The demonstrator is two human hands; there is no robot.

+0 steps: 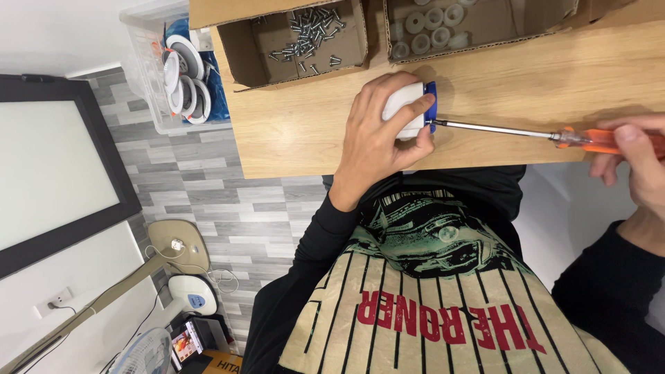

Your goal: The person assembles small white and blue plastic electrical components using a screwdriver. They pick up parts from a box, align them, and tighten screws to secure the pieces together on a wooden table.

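2 hands work at the counter (312, 131) mid-frame: the left hand (377, 142) clasps a white fitting (405, 111), the right hand (634, 163) grips an orange screwdriver (512, 131), tip touching its blue rim.

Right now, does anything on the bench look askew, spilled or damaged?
Nothing stands out. The left hand grips the white and blue part on the wooden table; the right hand holds the orange-handled screwdriver against it. Screws stay inside their cardboard box.
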